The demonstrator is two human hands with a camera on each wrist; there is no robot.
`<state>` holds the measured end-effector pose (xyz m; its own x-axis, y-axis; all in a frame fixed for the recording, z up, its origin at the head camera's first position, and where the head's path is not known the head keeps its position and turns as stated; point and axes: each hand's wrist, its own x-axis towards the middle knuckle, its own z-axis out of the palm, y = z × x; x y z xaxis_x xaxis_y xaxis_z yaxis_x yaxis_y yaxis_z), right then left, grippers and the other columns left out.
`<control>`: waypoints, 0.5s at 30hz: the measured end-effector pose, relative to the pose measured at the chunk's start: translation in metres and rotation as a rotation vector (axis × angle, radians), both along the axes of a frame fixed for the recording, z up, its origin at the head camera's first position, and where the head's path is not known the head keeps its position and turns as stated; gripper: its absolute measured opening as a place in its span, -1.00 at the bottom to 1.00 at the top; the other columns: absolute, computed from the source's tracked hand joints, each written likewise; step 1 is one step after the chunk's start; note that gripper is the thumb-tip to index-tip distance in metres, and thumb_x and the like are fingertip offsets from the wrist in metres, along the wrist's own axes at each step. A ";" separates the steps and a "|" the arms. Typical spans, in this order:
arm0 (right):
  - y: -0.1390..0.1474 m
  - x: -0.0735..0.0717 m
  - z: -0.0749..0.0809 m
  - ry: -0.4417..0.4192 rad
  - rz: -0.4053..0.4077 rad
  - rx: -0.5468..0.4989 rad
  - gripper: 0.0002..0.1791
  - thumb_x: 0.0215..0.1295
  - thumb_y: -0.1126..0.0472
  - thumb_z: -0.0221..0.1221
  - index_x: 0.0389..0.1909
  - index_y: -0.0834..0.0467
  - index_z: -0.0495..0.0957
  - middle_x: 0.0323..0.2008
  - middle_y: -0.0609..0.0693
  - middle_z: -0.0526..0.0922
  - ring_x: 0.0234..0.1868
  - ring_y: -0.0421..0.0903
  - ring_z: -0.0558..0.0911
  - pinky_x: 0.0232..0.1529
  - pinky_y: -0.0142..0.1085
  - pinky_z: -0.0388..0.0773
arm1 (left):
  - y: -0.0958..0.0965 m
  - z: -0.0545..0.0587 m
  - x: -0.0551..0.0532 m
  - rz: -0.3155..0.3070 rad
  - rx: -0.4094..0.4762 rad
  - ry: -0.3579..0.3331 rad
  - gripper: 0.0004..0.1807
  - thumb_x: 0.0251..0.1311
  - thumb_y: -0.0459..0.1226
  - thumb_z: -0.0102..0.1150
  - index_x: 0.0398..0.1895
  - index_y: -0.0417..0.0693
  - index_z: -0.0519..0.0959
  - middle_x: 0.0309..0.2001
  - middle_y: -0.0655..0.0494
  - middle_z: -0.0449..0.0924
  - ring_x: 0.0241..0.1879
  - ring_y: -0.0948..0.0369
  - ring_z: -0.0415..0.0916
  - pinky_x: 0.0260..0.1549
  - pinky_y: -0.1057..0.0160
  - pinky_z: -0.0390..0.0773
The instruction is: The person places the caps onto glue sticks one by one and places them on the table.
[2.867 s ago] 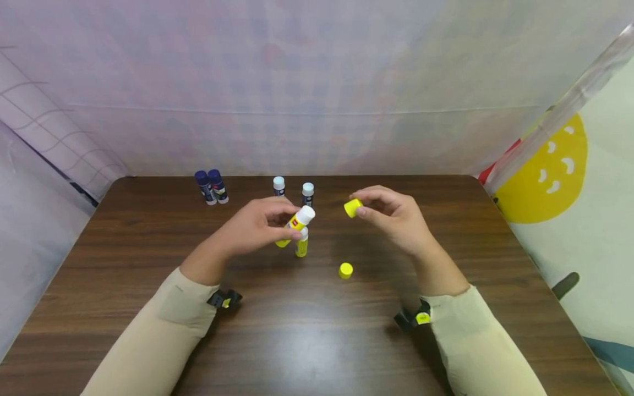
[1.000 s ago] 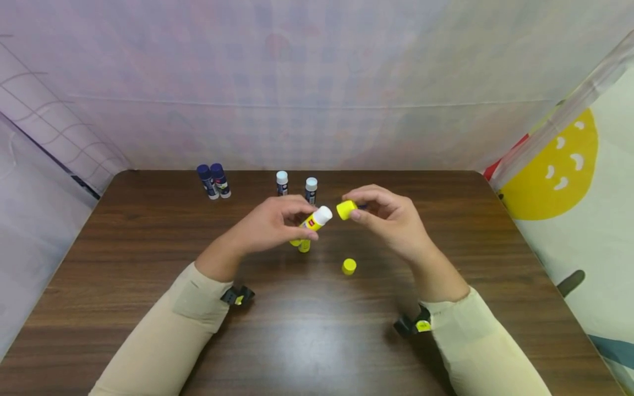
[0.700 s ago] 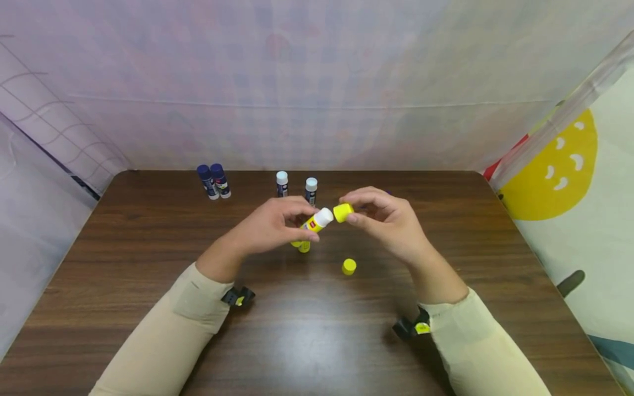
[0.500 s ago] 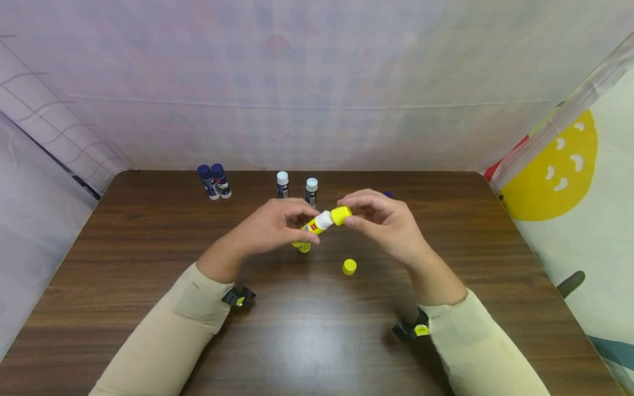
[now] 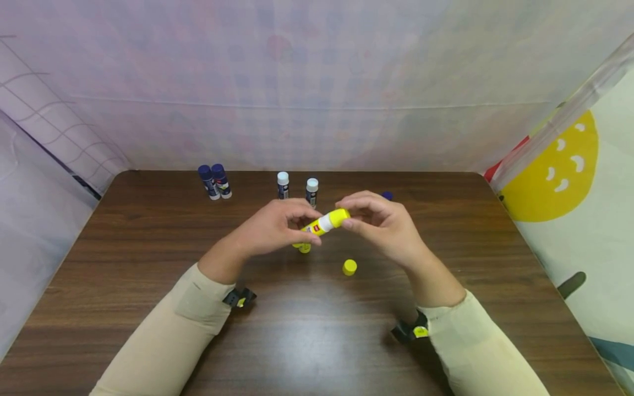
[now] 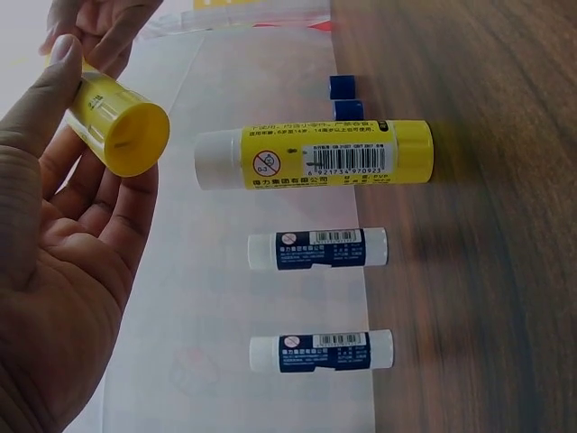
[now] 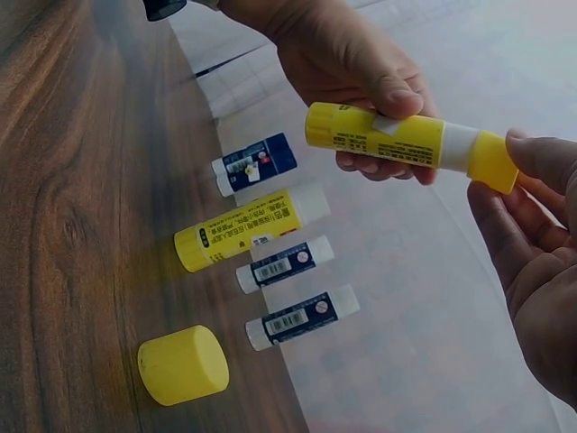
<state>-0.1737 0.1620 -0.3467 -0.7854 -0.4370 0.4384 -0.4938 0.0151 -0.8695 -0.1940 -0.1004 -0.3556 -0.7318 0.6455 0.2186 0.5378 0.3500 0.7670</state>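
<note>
Tilted above the table, a yellow glue stick (image 5: pixel 316 226) is held between the thumb and fingers of my left hand (image 5: pixel 269 226). My right hand (image 5: pixel 383 228) pinches a yellow cap (image 5: pixel 339 218), which sits over the glue stick's white end. A band of white shows between cap and barrel in the right wrist view. A second yellow glue stick (image 7: pixel 243 230), its white end uncovered, stands upright on the table; in the head view my left hand and the held stick partly hide it. Another yellow cap (image 5: pixel 349 268) rests on the table in front.
Two small dark blue glue sticks with white tops (image 5: pixel 283 185) stand behind my left hand. At the back left are two glue sticks with navy caps (image 5: pixel 211 181). Blue caps (image 6: pixel 343 87) lie behind my right hand on the wooden table (image 5: pixel 307 330). A pale curtain (image 5: pixel 297 82) hangs behind.
My left hand has moved right with the glue stick. My right hand has brought the yellow cap left and down onto its white end, and the gap between them has closed.
</note>
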 end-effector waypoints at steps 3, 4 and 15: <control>-0.001 -0.001 -0.001 0.008 0.011 -0.010 -0.67 0.25 0.55 0.33 0.03 0.29 0.69 0.02 0.16 0.69 0.04 -0.12 0.71 0.03 -0.31 0.73 | 0.000 -0.001 0.000 -0.006 0.001 0.002 -0.55 0.18 -0.16 0.51 0.14 -0.04 0.71 -0.08 0.19 0.67 -0.22 0.24 0.58 -0.23 0.11 0.73; -0.001 -0.001 -0.001 0.011 0.014 -0.012 -0.67 0.25 0.55 0.33 0.03 0.30 0.69 0.02 0.16 0.70 0.03 -0.12 0.71 0.03 -0.31 0.73 | 0.000 -0.001 0.000 -0.006 0.000 0.003 -0.55 0.18 -0.16 0.51 0.14 -0.03 0.71 -0.08 0.19 0.67 -0.22 0.25 0.58 -0.21 0.12 0.73; -0.002 -0.002 -0.003 0.043 0.023 -0.002 -0.69 0.25 0.56 0.32 0.03 0.44 0.63 0.01 0.20 0.69 0.02 -0.14 0.71 0.03 -0.32 0.72 | -0.001 -0.002 0.000 -0.007 -0.005 0.010 -0.53 0.19 -0.15 0.51 0.17 -0.03 0.71 -0.06 0.19 0.67 -0.20 0.26 0.58 -0.20 0.18 0.72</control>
<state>-0.1753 0.1595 -0.3502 -0.7553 -0.4541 0.4725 -0.5311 0.0017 -0.8473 -0.1941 -0.1010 -0.3573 -0.7248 0.6518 0.2231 0.5482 0.3495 0.7598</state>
